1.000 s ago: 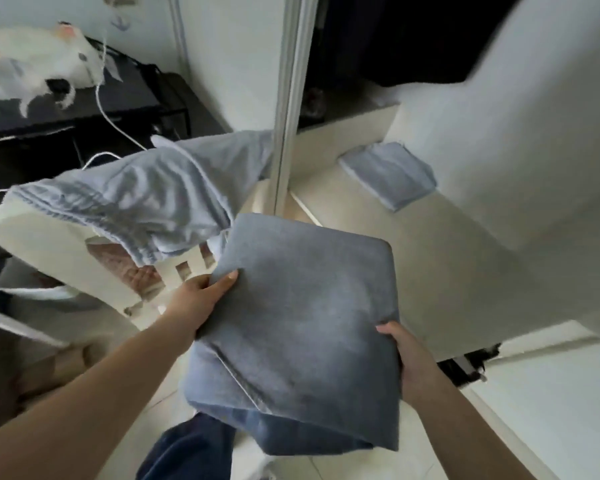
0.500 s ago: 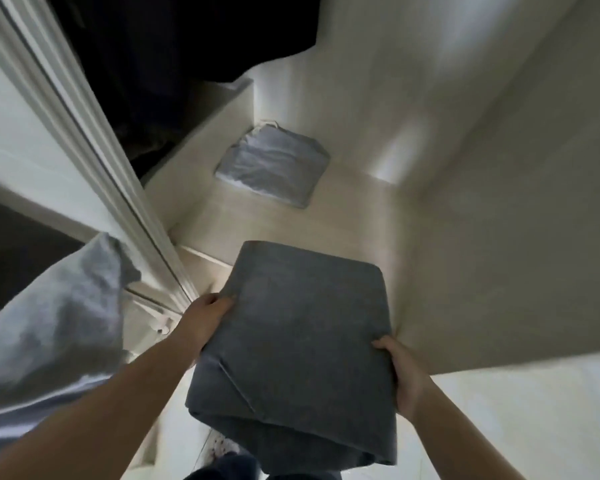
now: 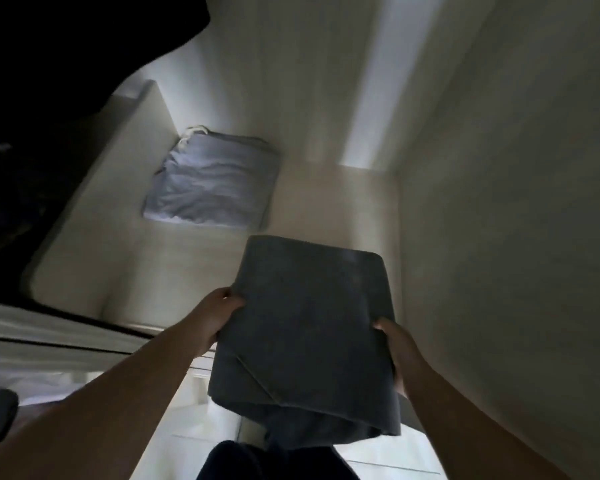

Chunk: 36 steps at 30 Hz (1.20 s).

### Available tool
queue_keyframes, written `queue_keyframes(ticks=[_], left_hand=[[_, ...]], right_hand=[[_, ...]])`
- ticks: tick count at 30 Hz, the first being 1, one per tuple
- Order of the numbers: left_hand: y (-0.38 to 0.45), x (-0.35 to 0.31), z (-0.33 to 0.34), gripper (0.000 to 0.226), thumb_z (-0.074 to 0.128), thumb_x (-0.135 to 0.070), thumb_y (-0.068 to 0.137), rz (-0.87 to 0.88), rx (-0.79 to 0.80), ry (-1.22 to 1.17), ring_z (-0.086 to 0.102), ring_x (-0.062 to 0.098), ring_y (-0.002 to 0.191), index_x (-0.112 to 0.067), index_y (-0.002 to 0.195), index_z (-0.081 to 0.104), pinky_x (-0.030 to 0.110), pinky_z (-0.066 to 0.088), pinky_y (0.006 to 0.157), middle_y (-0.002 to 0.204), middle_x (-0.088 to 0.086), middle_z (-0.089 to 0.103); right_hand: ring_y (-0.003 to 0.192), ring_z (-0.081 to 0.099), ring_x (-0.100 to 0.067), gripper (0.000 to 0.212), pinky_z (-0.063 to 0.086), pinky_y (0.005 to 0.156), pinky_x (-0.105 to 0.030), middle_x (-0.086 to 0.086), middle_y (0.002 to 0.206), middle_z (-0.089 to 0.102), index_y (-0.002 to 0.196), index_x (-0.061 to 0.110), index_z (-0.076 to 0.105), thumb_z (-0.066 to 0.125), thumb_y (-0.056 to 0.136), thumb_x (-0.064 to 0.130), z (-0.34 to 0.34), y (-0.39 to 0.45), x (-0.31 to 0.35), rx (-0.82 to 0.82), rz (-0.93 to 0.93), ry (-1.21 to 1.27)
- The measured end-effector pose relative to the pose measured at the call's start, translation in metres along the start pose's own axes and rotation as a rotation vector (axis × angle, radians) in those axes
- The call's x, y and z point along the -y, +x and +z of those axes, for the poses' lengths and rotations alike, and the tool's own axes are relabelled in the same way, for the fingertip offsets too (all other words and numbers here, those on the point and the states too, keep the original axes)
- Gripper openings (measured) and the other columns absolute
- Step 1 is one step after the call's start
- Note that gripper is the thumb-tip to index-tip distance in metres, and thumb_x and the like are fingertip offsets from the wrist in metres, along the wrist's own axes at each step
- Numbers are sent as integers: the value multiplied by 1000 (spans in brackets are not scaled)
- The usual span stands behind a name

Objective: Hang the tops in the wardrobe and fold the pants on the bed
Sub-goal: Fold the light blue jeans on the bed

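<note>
Both hands grip one folded pair of dark grey pants (image 3: 309,327) by its sides, left hand (image 3: 219,317) and right hand (image 3: 395,355) each curled round an edge, holding it above the wardrobe shelf (image 3: 326,202). A light grey folded garment (image 3: 212,185) already lies on that shelf, further in. So folding looks done for this pair; setting it down remains. Hanging tops: dark clothing (image 3: 66,46) up left, unclear.

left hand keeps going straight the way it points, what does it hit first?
Probably bare wardrobe shelf. The left hand, gripping the dark folded pants, points up-right; the light folded garment lies further back, but depth is unclear.
</note>
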<state>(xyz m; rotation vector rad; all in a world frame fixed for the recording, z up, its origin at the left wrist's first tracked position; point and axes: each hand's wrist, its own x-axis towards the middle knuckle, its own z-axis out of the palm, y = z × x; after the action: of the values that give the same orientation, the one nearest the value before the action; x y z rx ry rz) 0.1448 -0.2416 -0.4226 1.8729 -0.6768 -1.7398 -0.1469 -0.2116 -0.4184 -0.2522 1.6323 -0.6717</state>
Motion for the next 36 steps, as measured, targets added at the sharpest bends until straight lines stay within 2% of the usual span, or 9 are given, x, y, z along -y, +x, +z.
queue_keyframes(ticks=[6, 8, 11, 15, 17, 21, 23, 27, 36], left_hand=[[69, -34, 18, 18, 49, -5, 95, 30, 75, -25, 71, 11, 69, -9, 106, 62, 21, 54, 53, 97, 7, 70], [93, -38, 25, 21, 50, -6, 95, 30, 76, -1, 70, 20, 83, -7, 114, 60, 30, 58, 68, 104, 10, 69], [130, -37, 34, 34, 56, -11, 93, 51, 55, 124, 64, 31, 105, -6, 127, 54, 49, 51, 94, 121, 14, 64], [165, -32, 35, 48, 64, -15, 87, 105, 11, 312, 59, 32, 113, -6, 132, 47, 49, 47, 98, 128, 16, 59], [160, -33, 35, 57, 67, -14, 83, 293, -50, 516, 55, 31, 116, -8, 134, 44, 46, 45, 100, 128, 14, 57], [118, -24, 46, 79, 69, -29, 80, 759, -185, 1069, 29, 38, 138, -8, 146, 32, 51, 27, 112, 149, 21, 32], [100, -3, 56, 80, 57, -47, 82, 861, -109, 1253, 23, 38, 141, -10, 146, 29, 55, 21, 111, 153, 22, 24], [95, 31, 68, 82, 42, -61, 82, 834, -37, 1425, 24, 38, 141, -8, 144, 36, 55, 20, 111, 153, 22, 27], [125, 21, 87, 78, 34, -61, 87, 794, -87, 1444, 27, 36, 138, -7, 142, 43, 54, 18, 111, 150, 23, 32]], right_hand=[[83, 62, -33, 32, 50, 86, -48, -21, 89, 63, 99, 6, 66, 65, 75, 27, 5, 62, 51, -48, -63, -21], [82, 60, -31, 44, 50, 88, -50, -17, 87, 62, 101, 8, 65, 70, 65, 31, 3, 81, 61, -62, -88, -39], [73, 60, -27, 22, 50, 78, -40, -14, 83, 63, 103, 8, 63, 65, 83, 18, 3, 107, 72, -83, -115, -106], [76, 60, -22, 30, 45, 70, -28, -9, 87, 64, 113, 2, 63, 67, 84, 9, 5, 135, 79, -179, -241, -333], [90, 62, -26, 46, 42, 72, -27, -8, 98, 61, 123, 4, 55, 70, 80, 8, 8, 136, 79, -251, -332, -545], [135, 35, -33, 81, 34, 108, -46, -13, 151, 30, 146, 15, 30, 73, 78, 30, 22, 113, 52, -398, -605, -1151], [137, 31, -36, 79, 28, 109, -61, -17, 153, 26, 143, 19, 36, 68, 75, 45, 36, 98, 16, -397, -689, -1325], [132, 41, -36, 72, 24, 101, -70, -17, 150, 34, 139, 25, 42, 42, 77, 61, 51, 81, -28, -412, -628, -1355], [138, 34, -34, 73, 31, 99, -71, -15, 154, 28, 144, 25, 38, 25, 85, 67, 55, 120, -1, -352, -491, -1425]])
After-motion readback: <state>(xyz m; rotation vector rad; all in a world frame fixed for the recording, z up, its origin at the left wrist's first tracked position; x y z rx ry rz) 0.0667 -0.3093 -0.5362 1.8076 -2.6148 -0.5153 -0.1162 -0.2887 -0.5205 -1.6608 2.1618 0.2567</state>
